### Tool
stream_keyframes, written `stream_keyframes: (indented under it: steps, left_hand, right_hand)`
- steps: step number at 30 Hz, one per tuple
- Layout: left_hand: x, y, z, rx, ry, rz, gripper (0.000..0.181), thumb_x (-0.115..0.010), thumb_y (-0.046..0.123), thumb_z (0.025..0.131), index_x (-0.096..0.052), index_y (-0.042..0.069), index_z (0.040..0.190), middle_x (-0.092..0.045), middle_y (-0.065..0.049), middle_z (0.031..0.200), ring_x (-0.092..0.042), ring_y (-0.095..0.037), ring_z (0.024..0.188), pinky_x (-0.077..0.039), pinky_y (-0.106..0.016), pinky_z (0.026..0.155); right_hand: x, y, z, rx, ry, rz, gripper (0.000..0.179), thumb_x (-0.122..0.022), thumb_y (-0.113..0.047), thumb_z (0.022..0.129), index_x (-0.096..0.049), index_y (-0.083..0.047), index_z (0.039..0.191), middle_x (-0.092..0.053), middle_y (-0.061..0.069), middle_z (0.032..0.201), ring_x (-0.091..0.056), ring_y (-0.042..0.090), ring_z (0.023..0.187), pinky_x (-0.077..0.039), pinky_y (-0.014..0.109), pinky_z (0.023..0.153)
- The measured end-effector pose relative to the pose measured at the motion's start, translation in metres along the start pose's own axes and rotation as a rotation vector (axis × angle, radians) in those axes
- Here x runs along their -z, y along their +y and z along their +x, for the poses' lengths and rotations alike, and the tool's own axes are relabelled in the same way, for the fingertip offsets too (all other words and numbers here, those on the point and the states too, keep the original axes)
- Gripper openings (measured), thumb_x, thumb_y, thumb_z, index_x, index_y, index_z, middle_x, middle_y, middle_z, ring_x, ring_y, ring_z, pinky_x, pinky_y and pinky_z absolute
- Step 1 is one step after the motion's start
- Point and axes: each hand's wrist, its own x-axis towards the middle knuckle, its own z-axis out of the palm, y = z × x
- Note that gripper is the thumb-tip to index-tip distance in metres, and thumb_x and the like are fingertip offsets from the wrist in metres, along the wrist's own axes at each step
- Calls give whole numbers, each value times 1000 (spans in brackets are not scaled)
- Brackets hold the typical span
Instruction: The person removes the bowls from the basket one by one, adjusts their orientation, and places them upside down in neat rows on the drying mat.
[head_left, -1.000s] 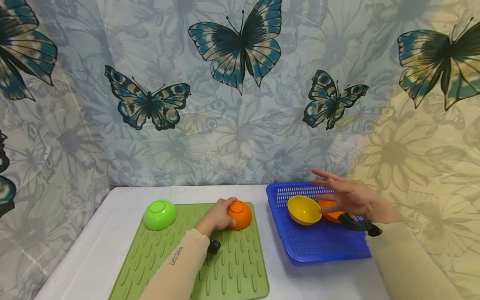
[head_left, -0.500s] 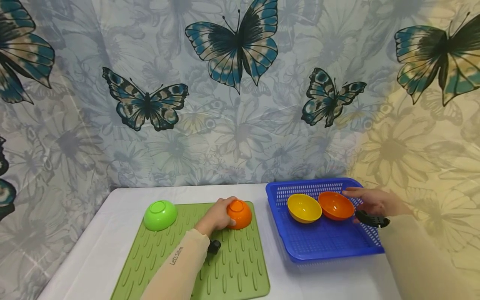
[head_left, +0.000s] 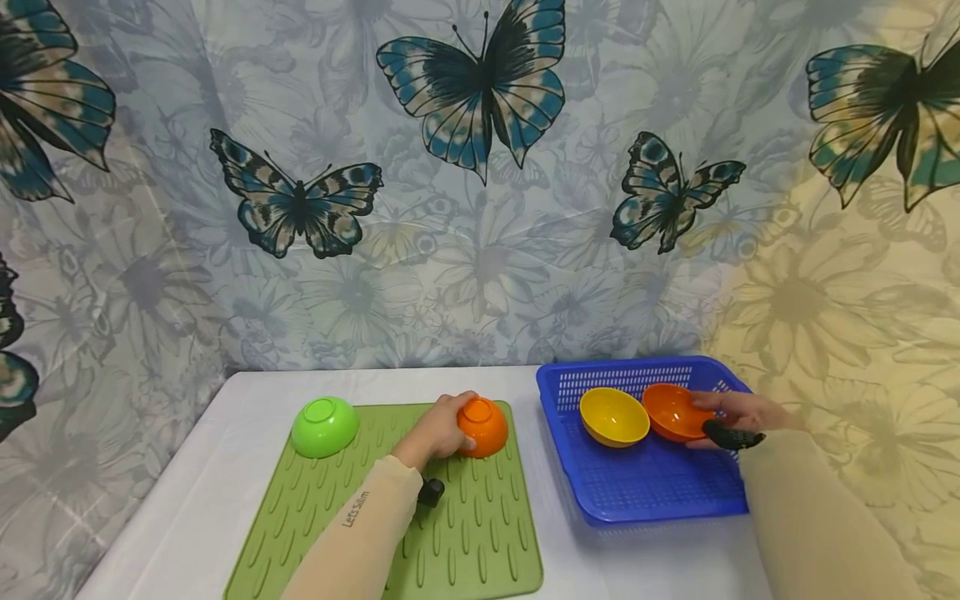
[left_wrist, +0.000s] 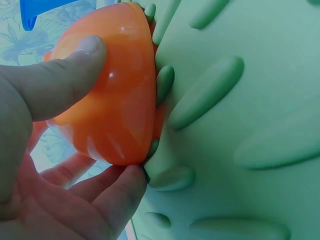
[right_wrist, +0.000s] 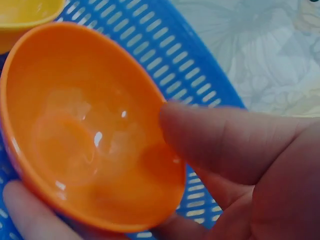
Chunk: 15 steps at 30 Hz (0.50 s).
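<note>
On the green drying mat point(head_left: 480, 542), my left hand point(head_left: 438, 432) holds an upside-down orange bowl point(head_left: 489, 429). The left wrist view shows the thumb lying on the bowl's outer wall point(left_wrist: 120, 95) and fingertips at its rim, close to the ridged mat. My right hand point(head_left: 738, 414) grips a second orange bowl point(head_left: 670, 414), which sits face up in the blue basket point(head_left: 652, 496). Seen from the right wrist, the thumb is at this bowl's rim point(right_wrist: 162, 100) and other fingers curl along its underside. A yellow bowl point(head_left: 613, 418) stands beside it.
An upside-down green bowl point(head_left: 325, 428) rests at the mat's far left corner. Mat and basket stand on a white-covered table point(head_left: 172, 467). A butterfly-patterned cloth point(head_left: 480, 292) hangs behind the table's back edge.
My right hand has come down from above the basket to its right side, then moved left onto the orange bowl there. My left hand stays on its bowl.
</note>
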Motion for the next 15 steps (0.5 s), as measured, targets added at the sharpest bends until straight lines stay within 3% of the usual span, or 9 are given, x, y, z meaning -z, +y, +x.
stream_keyframes:
  steps: [2, 3, 5, 8, 9, 11, 15]
  left_hand:
    - [0, 0, 0, 0, 2, -2, 79, -78, 11, 71, -42, 20, 141, -47, -13, 119, -51, -28, 100, -41, -48, 88]
    - [0, 0, 0, 3, 3, -3, 79, -78, 11, 71, -42, 21, 141, -47, -13, 119, -51, -28, 100, -41, -48, 88]
    - [0, -1, 0, 8, 2, -5, 79, -78, 12, 71, -42, 21, 141, -47, -12, 119, -51, -28, 100, -41, -48, 88]
    - [0, -1, 1, 19, -2, -5, 80, -79, 13, 71, -42, 24, 141, -47, -12, 120, -51, -27, 100, -41, -48, 89]
    - [0, -2, 1, 21, -3, -5, 80, -79, 13, 71, -42, 24, 141, -46, -12, 121, -51, -27, 100, -40, -48, 89]
    - [0, -2, 1, 25, -5, -4, 80, -79, 13, 71, -42, 26, 141, -46, -12, 121, -51, -27, 101, -40, -48, 89]
    - [0, -3, 0, 24, -1, -3, 79, -80, 14, 71, -42, 26, 140, -46, -12, 121, -51, -27, 101, -41, -47, 88]
  right_hand:
    - [2, 1, 1, -23, 4, 38, 29, -35, 1, 98, -58, -9, 110, -23, 22, 126, -46, 46, 106, -27, 49, 101]
    - [2, 2, 2, -28, -1, 47, 32, -31, 5, 97, -58, -8, 107, -22, 23, 126, -47, 47, 104, -28, 48, 101]
    - [3, 4, 2, -33, 23, 62, 41, -27, 10, 94, -58, -9, 114, -22, 24, 125, -50, 48, 100, -30, 47, 100]
    - [5, 6, 2, 3, 53, 58, 65, -24, 14, 89, -24, -14, 148, -19, 26, 126, -51, 48, 97, -33, 44, 99]
    - [5, 6, 2, 12, 65, 57, 73, -24, 15, 88, -9, -19, 151, -18, 27, 127, -52, 48, 96, -34, 43, 99]
    - [5, 7, 1, 31, 78, 42, 81, -26, 16, 86, 6, -24, 150, -13, 28, 132, -52, 47, 96, -35, 42, 98]
    - [3, 5, -3, 76, 61, -68, 81, -28, 18, 83, 7, -13, 149, 0, 28, 144, -52, 43, 100, -36, 40, 98]
